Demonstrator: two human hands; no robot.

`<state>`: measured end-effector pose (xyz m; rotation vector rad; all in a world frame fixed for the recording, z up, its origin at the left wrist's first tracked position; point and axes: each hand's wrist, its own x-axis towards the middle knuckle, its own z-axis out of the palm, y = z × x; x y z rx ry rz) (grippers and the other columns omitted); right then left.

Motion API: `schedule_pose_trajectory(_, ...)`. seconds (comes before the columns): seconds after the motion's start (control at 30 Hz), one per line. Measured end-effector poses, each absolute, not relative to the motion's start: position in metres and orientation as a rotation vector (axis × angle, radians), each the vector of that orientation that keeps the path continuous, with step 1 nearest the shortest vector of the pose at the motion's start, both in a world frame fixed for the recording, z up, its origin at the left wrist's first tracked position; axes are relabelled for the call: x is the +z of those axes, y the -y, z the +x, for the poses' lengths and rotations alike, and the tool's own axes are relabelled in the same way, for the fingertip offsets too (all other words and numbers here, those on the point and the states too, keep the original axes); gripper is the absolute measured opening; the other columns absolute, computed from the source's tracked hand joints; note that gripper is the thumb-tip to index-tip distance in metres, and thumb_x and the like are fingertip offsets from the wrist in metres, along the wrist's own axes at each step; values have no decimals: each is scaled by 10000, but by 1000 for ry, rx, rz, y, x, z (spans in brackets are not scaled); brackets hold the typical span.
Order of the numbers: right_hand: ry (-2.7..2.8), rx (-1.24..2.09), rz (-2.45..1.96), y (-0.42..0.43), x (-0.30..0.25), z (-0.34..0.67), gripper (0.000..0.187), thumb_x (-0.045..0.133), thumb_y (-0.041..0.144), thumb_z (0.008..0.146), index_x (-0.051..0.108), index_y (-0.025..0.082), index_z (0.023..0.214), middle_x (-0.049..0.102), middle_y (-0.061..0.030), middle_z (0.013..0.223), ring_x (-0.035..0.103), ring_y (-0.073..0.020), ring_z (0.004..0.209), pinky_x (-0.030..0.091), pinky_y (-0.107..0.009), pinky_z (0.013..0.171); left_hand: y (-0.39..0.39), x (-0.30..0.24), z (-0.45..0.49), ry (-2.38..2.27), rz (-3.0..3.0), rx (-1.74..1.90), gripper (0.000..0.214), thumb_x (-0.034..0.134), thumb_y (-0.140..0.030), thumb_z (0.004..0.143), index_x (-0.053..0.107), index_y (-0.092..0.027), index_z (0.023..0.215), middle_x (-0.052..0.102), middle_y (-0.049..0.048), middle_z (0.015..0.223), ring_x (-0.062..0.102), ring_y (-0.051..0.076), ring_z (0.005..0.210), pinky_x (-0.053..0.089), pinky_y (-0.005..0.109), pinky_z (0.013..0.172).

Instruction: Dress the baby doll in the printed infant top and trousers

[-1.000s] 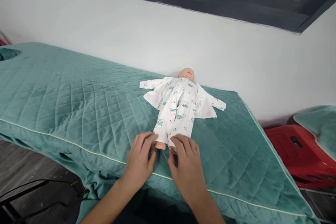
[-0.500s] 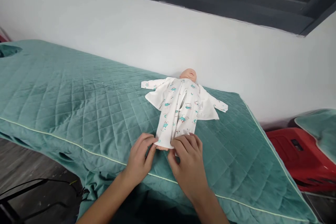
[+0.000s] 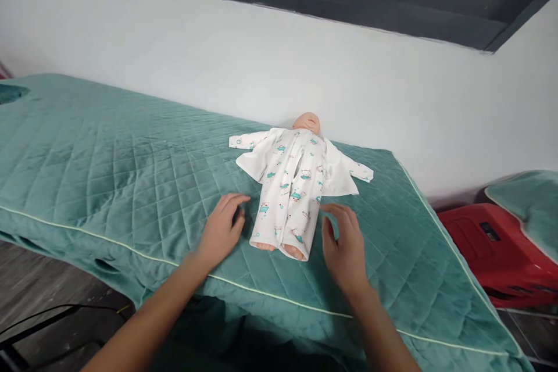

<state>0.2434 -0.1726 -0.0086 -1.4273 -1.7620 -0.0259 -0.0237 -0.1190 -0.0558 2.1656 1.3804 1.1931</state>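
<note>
A baby doll (image 3: 307, 122) lies on its back on the green quilted cover, head toward the wall. It wears white printed baby trousers (image 3: 283, 215) pulled high over the chest, with the toes peeking out of both leg ends. A white baby shirt (image 3: 337, 174) is spread open beneath, its sleeves stretched out to the sides. My left hand (image 3: 222, 226) hovers left of the trouser legs, fingers apart and holding nothing. To the right of the legs, my right hand (image 3: 345, 241) is also open, its fingertips close to the trouser edge; whether they touch it I cannot tell.
The green quilted cover (image 3: 131, 168) drapes over a long bed with a face hole (image 3: 12, 93) at the far left. A white wall (image 3: 209, 64) rises behind it. A red plastic stool (image 3: 492, 250) stands at the right, partly under green cloth (image 3: 527, 203).
Both hands have let go of the trouser leg hems and moved apart, one to each side. The trouser legs now lie flat, with both feet showing at the ends.
</note>
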Motion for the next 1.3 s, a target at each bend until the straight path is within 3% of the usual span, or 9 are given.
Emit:
schedule_pose_trajectory(0.13, 1876, -146, -1637, 123, -30, 273, 432, 436, -2, 831, 608, 158, 1193, 599, -146, 1259, 505, -285, 1180, 459, -479, 1001, 59, -53, -3, -1416, 2381, 1011, 458, 504, -189, 917, 538, -136, 1370, 571, 169, 1414, 482, 301, 1370, 400, 520, 1164)
schedule_pose_trajectory(0.33, 2118, -234, -1765, 87, -33, 274, 211, 488, 107, 937, 671, 148, 1032, 664, -130, 1071, 534, -270, 1016, 430, -384, 885, 7, -45, 16, -1162, 2627, 690, 381, 477, -201, 941, 652, -164, 1277, 623, 133, 1398, 442, 299, 1427, 275, 493, 1246)
schedule_pose_trajectory(0.53, 2058, -203, -1835, 78, -29, 275, 228, 473, 153, 975, 684, 159, 1059, 649, -127, 1061, 528, -262, 957, 411, -361, 822, 5, -39, 44, -1114, 2423, 773, 426, 491, -317, 955, 615, -163, 1333, 612, 119, 1425, 575, 319, 1295, 505, 430, 1057)
schedule_pose_trajectory(0.83, 1982, -55, -1674, 96, -29, 287, 143, 535, 157, 897, 667, 185, 851, 631, -55, 858, 538, -221, 873, 377, -327, 767, 4, -39, 54, -1099, 2355, 801, 539, 606, -362, 901, 558, -182, 1407, 566, 117, 1485, 545, 348, 1332, 485, 470, 1092)
schedule_pose_trajectory(1.1, 2026, -62, -1653, 99, -32, 288, 175, 538, 200, 921, 710, 183, 944, 640, -68, 911, 519, -234, 898, 366, -335, 769, 16, -34, 50, -1316, 2497, 645, 333, 539, -255, 902, 716, -139, 1160, 730, 163, 1190, 675, 344, 1093, 529, 444, 958)
schedule_pose_trajectory(1.3, 2013, -34, -1650, 104, -30, 287, 158, 544, 186, 905, 702, 177, 920, 647, -69, 921, 543, -233, 917, 384, -338, 787, 39, -43, 30, -1084, 2639, 705, 323, 503, -145, 882, 790, -238, 996, 758, 79, 1127, 609, 278, 1239, 462, 434, 1105)
